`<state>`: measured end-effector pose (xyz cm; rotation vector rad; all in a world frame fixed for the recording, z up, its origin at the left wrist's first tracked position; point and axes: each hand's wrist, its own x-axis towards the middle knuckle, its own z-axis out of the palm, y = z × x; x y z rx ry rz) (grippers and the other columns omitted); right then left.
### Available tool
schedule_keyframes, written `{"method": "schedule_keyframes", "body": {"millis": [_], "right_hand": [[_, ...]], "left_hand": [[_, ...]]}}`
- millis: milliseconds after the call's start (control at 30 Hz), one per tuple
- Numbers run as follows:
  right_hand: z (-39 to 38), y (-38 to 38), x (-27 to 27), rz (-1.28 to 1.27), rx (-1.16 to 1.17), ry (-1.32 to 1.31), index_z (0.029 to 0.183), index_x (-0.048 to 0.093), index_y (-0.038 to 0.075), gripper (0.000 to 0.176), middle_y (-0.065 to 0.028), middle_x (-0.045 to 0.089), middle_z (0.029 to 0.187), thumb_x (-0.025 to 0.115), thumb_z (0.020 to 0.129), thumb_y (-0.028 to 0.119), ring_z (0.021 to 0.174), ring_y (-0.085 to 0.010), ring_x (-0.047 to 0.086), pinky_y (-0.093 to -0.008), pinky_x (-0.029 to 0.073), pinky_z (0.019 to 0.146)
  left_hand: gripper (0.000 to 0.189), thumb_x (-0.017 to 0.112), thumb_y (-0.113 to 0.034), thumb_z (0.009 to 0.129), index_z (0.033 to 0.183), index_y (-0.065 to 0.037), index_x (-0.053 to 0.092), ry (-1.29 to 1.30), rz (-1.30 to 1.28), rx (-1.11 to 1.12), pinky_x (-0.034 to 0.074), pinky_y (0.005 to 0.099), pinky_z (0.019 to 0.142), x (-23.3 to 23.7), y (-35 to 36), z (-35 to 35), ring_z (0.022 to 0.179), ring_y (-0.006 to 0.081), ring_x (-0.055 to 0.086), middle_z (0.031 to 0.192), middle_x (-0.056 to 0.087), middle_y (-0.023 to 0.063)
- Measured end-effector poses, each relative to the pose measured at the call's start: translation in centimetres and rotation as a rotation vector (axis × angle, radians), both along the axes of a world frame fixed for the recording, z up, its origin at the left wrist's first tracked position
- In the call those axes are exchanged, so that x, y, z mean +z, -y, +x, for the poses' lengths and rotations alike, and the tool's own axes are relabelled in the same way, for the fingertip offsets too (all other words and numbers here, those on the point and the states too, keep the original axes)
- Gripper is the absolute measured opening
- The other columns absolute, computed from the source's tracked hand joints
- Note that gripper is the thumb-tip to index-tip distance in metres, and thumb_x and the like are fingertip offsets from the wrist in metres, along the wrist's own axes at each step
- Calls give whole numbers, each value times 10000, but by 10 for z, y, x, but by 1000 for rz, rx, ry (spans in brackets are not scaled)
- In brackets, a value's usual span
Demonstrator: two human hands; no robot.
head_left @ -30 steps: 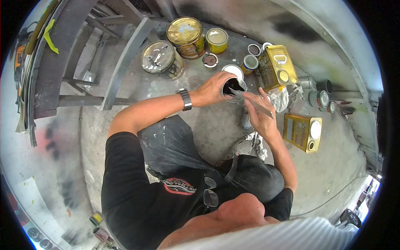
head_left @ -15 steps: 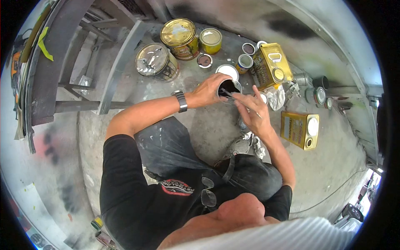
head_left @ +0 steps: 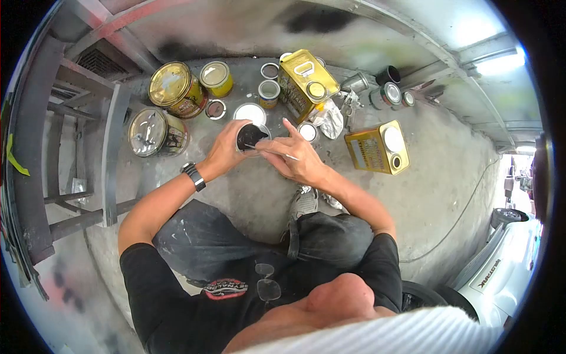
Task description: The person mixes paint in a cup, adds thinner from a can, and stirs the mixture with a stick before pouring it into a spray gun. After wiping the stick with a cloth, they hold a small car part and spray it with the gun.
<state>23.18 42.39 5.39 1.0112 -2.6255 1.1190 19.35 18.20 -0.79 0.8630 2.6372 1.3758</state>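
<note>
My left hand, with a watch on its wrist, is wrapped round the left side of an open can that holds dark paint. From the right, my right hand grips a thin stirring stick whose tip reaches into the dark paint; its index finger is raised. Just behind the can lies a round white lid on the floor. A small open container with white contents stands beyond my right hand.
Large paint cans stand at the left by a grey wooden frame. Rectangular gold tins and a crumpled white cloth are at the right. A cable crosses the floor toward a white vehicle.
The view has turned to the right, so the cans and both hands appear further left. My hands still hold the can and the stick, with the stick's tip in the paint.
</note>
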Motion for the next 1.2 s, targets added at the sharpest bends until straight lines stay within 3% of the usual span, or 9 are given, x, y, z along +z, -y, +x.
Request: {"method": "schedule_keyframes", "body": {"millis": [167,367,467,667,767,1200], "right_hand": [[-3,-2,4,39,12,23,1169,709,127,273,-72,771,926,759,901,108,894,-282,754,-671,344,1178],[0,0,5,68,-48,-40,1185,704,131,295,-75,757,898,762,898,107,882,-286,746,-669,349,1176],[1,1,0,-70,12,6,1191,703,129,298,-72,753,894,763,900,110,868,-286,743,-670,356,1168],[-1,-1,6,15,4,38,1188,704,134,306,-62,770,959,762,892,89,901,-274,754,-669,355,1165],[1,0,-2,-12,-15,-29,1196,703,134,318,-50,763,935,761,889,81,876,-269,749,-666,353,1170],[-2,5,16,-6,14,-15,1218,713,141,341,-56,665,781,758,894,46,785,-278,712,-637,342,1186]], "left_hand": [[801,937,-128,697,1381,-64,526,15,-39,-26,509,470,1030,2,1,0,1224,386,604,1299,615,183],[796,933,-125,702,1384,-70,528,9,-38,-18,505,471,1049,-4,1,2,1241,381,599,1315,610,170],[795,932,-129,707,1388,-69,528,4,-29,-17,503,470,1059,-3,0,0,1250,381,597,1321,612,162],[781,927,-122,709,1383,-66,537,4,-29,-19,504,463,1061,0,1,1,1256,379,595,1324,615,164],[769,953,-200,702,1351,-72,562,-86,-33,4,551,439,962,-1,2,0,1149,353,661,1245,648,144],[787,935,-146,705,1382,-94,536,0,-10,-5,526,461,1049,-7,4,2,1259,371,599,1344,606,151]]}}
